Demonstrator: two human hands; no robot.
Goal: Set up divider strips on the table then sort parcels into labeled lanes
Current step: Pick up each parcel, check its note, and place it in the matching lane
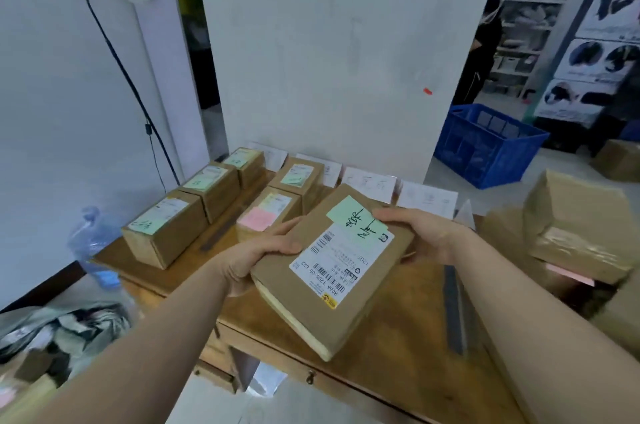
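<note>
I hold a flat brown parcel above the wooden table, tilted toward me. It bears a white shipping label and a green note with handwriting. My left hand grips its left edge, thumb on top. My right hand grips its far right edge. Three parcels with green notes lie in the left lane. Two more parcels lie in the second lane, the nearer one with a pink note. A dark divider strip runs between these lanes. Another strip lies at the right. White lane labels stand along the far edge.
A clear water bottle stands at the table's left corner. Open cardboard boxes pile up at the right. A blue crate sits on the floor beyond, with a person by the shelves. Grey bags lie at lower left.
</note>
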